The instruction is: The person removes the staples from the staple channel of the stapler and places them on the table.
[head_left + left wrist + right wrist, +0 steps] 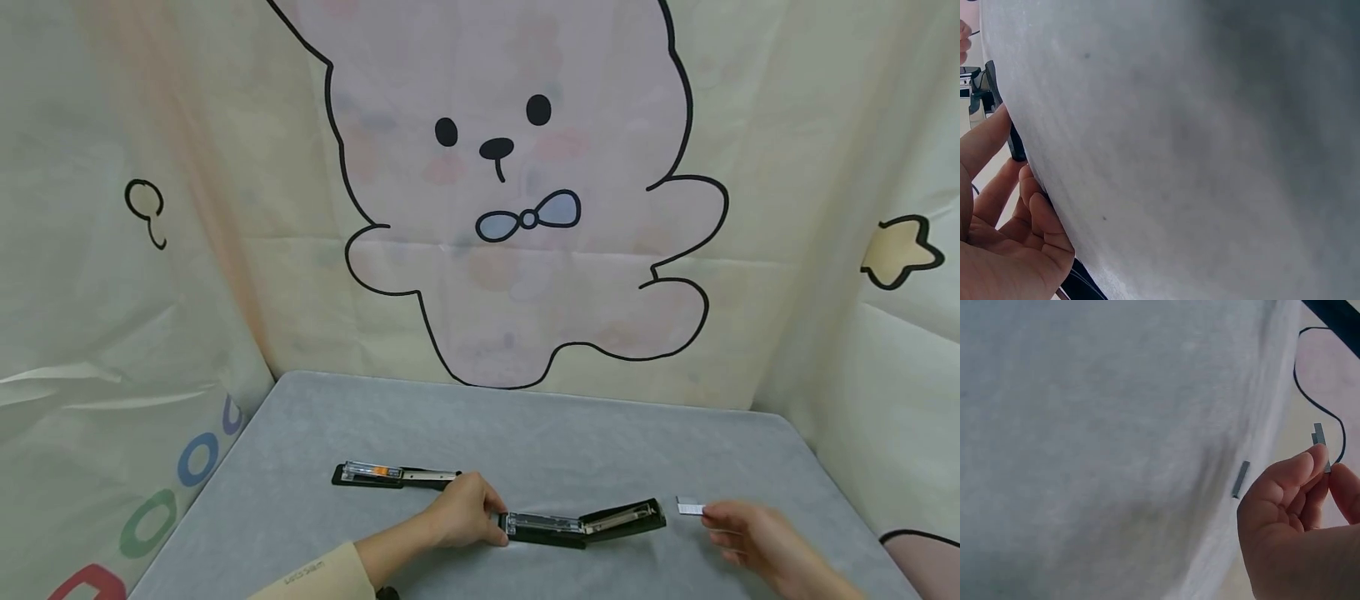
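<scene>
An opened black stapler (543, 527) lies on the grey cloth, its upper arm swung back to the right and its clear inner part showing. My left hand (467, 510) pinches its left end between thumb and fingers; the left wrist view shows that dark end (1017, 145) at the fingertips. To the right, my right hand (757, 537) pinches a small silver strip of staples (1320, 440) between thumb and fingertips, apart from the stapler. Another short staple strip (1241, 479) lies on the cloth near this hand.
A second opened black stapler (371, 473), with an orange part inside, lies behind my left hand, which hides its right end. The grey cloth-covered table (600, 433) is bordered by hanging printed curtains (300, 333) at the back and sides.
</scene>
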A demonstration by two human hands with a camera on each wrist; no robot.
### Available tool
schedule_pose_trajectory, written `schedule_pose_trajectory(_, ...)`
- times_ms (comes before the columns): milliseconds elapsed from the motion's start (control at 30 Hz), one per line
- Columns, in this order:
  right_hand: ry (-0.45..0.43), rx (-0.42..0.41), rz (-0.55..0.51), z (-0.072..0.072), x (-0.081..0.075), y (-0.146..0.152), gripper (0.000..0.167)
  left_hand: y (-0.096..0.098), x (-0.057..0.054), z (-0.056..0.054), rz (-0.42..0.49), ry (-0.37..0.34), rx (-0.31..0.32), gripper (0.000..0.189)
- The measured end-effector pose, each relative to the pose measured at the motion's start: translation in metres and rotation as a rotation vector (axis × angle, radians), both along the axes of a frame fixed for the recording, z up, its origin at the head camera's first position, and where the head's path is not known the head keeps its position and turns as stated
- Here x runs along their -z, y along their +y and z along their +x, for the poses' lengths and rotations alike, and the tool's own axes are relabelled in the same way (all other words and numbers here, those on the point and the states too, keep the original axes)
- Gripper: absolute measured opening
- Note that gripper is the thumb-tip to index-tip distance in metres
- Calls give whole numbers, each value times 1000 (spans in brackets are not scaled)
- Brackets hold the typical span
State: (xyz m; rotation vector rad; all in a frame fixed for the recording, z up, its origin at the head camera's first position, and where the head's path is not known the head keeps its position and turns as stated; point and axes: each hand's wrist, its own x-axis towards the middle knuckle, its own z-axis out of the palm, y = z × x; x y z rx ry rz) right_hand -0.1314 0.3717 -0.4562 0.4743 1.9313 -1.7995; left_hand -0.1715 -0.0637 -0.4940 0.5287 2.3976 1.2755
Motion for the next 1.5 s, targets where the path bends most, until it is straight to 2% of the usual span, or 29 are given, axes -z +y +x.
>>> schedule_pose_trajectory(133, -10, 64, 137, 0, 10, -5, 19, -2, -1, -1, -5, 7, -1, 26)
schedule_pose_trajectory(267, -37, 122, 204, 0, 16, -9, 15, -3, -2, -1, -13, 24, -1, 27)
schedule_pose_trajectory(467, -80, 131, 243, -1, 19, -11, 12, -3, -2, -1, -13, 14, 2, 27)
schedule_pose_trajectory(667, -86, 141, 261, 3, 24, -9, 10, -2, -3, 0, -17, 10, 5, 26)
schedule_pose_trajectory(833, -84, 137, 259, 5, 26, -4, 12, -1, -3, 0, -20, 3, 10, 26)
schedule_pose_trajectory(1133, -155, 165, 269, 4, 25, 3, 20, -1, -2, 1, -9, 12, 18, 27)
schedule_pose_trajectory(1233, -128, 138, 280, 6, 24, 4, 20, -4, -2, 0, -17, 8, 38, 29)
schedule_pose_trajectory(1367, -61, 104, 337, 8, 20, 7, 19, -10, -4, 0, -19, 0, 56, 40)
schedule_pose_trajectory(1500, -14, 81, 385, 6, 15, 9, 25, -18, -13, 6, 43, 37, -2, 48)
